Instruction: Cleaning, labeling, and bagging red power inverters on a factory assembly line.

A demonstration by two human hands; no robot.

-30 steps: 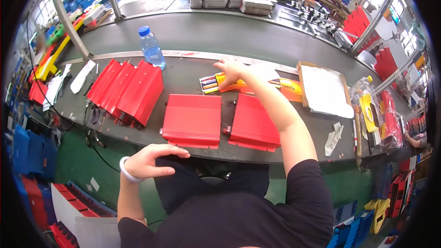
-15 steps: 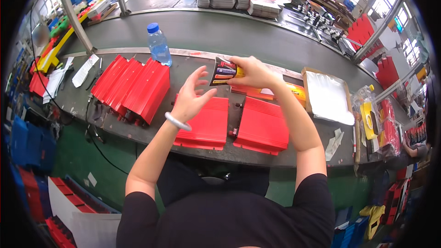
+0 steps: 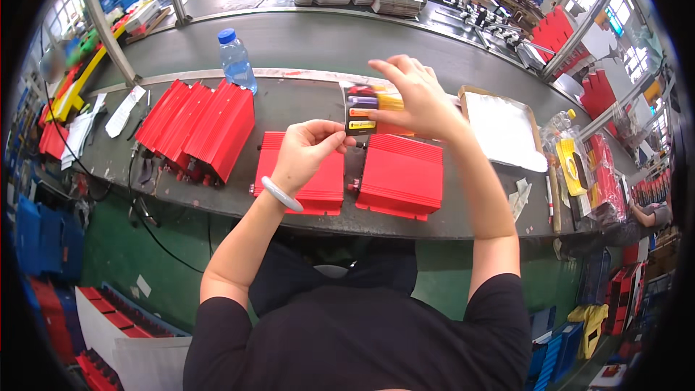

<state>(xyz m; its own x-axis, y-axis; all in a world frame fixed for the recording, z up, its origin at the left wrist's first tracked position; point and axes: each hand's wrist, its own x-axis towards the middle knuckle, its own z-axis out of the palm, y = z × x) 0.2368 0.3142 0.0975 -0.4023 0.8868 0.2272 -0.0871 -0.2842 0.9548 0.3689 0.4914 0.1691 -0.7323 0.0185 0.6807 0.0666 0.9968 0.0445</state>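
A dark printed card with purple, orange and yellow bands is held up above the bench. My left hand, with a pale band at its wrist, pinches at its lower left corner. Over its right part my right hand is spread, fingers stretched up and apart, the thumb against or close to the card; motion blurs the fingertips. Below the hands, two red ridged metal cases lie side by side, a left case partly behind my left hand and a right case.
More red cases stand close together on the left, with a blue-capped water bottle behind them. An open carton with white lining lies to the right, then tape and tools. Beyond the metal rail runs a dark belt.
My left hand has closed from open fingers into a pinch at the card's corner. My right hand's fingers have opened and lifted off the card. The whole view has shifted slightly.
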